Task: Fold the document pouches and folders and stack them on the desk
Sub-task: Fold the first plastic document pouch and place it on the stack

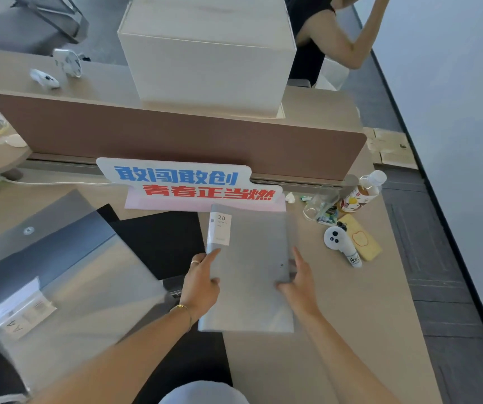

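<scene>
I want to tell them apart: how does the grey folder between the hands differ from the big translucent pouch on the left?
The grey folder is narrower and closed; the translucent pouch is wider, with a dark flap bearing a snap button. The folder carries a white spine label reading "20"; the pouch has a label marked "A4". The left hand and right hand touch the folder; the pouch lies untouched. Both are flat plastic.
</scene>
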